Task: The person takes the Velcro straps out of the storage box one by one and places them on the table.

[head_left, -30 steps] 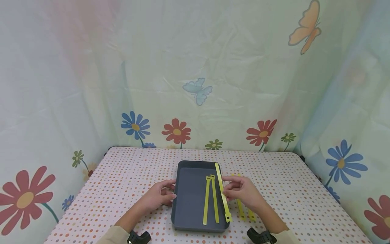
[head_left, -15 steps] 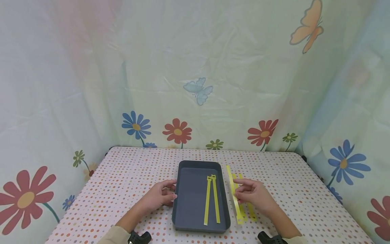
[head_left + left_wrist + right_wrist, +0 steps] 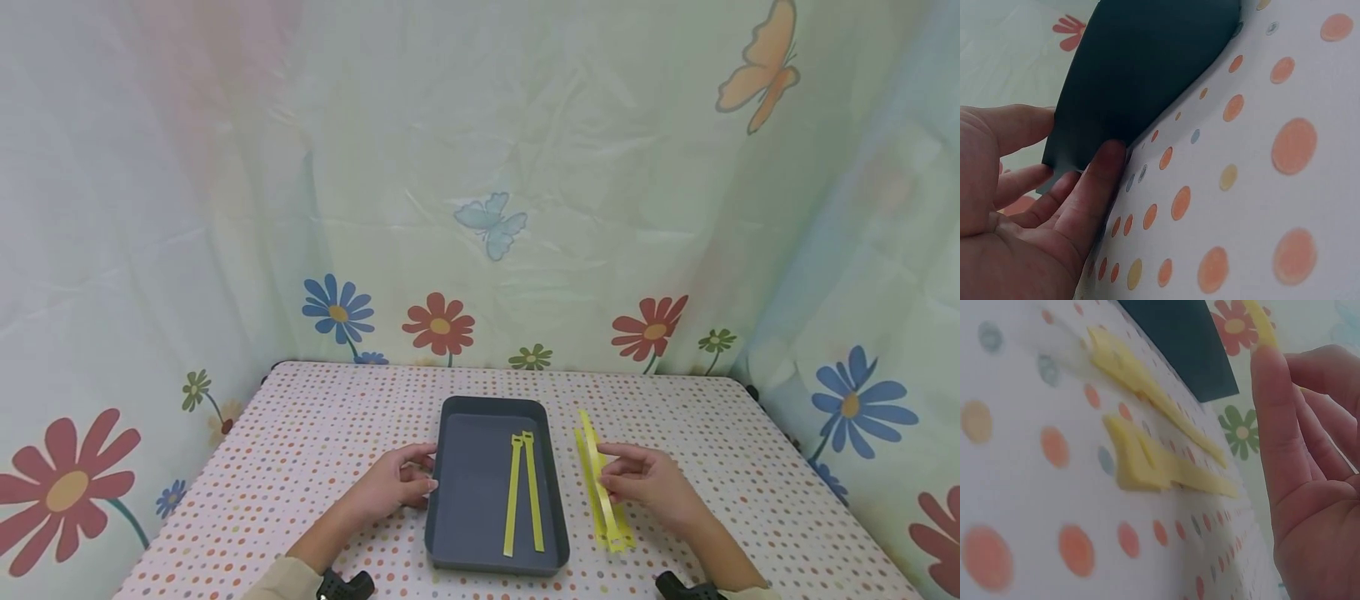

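Note:
A yellow hook-and-loop cable tie [image 3: 591, 440] is pinched between the thumb and fingers of my right hand [image 3: 651, 487], raised to the right of the grey tray [image 3: 465, 500]. Under it, two more yellow cable ties lie on the table; the right wrist view shows one cable tie [image 3: 1135, 372] beside a second cable tie [image 3: 1141, 461]. Inside the tray, a left cable tie [image 3: 513, 500] and a right cable tie [image 3: 533, 496] lie lengthwise in its right half. My left hand [image 3: 393, 479] rests its fingertips against the tray's left outer wall [image 3: 1141, 62], fingers fairly straight.
The table [image 3: 337, 408] has a white cover with coloured dots. A flower-printed curtain [image 3: 570, 250] stands behind its back edge and along both sides. Black wrist cameras are strapped at both wrists.
My right hand has moved right with the cable tie, from over the tray's right rim to above the ties on the table. The left hand and tray stay put.

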Motion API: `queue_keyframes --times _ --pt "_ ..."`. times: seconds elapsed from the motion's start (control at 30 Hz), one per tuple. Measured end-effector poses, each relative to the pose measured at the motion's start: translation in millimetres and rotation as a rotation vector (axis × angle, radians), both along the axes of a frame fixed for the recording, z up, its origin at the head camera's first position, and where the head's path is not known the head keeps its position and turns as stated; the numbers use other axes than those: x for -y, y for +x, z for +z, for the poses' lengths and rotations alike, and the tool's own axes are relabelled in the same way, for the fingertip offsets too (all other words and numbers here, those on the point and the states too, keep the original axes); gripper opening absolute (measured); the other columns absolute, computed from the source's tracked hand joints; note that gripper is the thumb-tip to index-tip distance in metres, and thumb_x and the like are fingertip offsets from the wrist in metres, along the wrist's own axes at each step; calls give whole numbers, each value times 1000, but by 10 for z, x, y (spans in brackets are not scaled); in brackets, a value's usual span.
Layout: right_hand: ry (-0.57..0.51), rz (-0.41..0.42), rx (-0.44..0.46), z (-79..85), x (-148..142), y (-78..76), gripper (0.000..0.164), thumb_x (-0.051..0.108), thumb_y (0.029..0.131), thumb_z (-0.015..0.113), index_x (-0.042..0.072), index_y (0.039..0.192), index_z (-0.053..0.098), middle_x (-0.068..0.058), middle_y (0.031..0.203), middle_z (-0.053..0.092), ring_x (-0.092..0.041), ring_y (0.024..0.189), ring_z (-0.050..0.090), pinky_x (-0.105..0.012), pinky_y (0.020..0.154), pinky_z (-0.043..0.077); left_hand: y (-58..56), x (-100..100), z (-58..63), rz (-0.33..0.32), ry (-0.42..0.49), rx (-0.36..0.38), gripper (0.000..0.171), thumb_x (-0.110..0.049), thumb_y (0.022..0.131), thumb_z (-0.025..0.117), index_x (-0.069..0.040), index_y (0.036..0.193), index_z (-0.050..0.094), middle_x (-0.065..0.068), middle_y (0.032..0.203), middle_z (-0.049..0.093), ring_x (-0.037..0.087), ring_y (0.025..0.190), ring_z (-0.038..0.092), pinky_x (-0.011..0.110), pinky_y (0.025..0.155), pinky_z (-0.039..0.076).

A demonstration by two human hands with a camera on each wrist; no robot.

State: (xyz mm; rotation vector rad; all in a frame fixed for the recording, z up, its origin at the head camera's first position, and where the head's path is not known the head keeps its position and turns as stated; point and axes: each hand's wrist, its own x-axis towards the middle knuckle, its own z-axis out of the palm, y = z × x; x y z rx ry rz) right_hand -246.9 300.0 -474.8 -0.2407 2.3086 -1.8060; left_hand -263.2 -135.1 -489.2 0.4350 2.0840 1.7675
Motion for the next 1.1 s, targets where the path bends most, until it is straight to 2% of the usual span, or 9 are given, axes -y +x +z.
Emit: queue_keyframes --times 0.13,0.33,0.63,1.1 --pt "32 -17 6 13 -74 -3 68 15 91 78 -8 147 47 -6 98 75 -16 82 73 -35 74 66 8 -5 -5 -5 -1 -2 65 -9 98 68 5 154 38 23 134 55 20 103 70 39 82 65" --pt "69 -93 29 -9 -187 -38 66 13 89 79 -5 146 51 -6 98 75 -18 83 74 -36 73 66 13 -9 -8 -14 4 2 65 -9 98 68 5 154 37 23 135 54 22 104 70 39 81 65" --pt "133 -158 51 -47 -320 -77 63 12 90 78 -5 145 52 -8 99 73 -19 85 73 -34 72 65 0 -22 -9 1 3 1 64 -7 97 68 5 153 39 22 131 55 19 102 70 39 81 65" --pt "148 -133 92 -104 -466 -149 65 12 89 78 -9 145 50 -6 96 76 -19 84 74 -34 71 65 -6 -13 -6 4 -7 -10 65 -8 97 69 4 154 39 23 133 55 18 102 69 39 82 65"
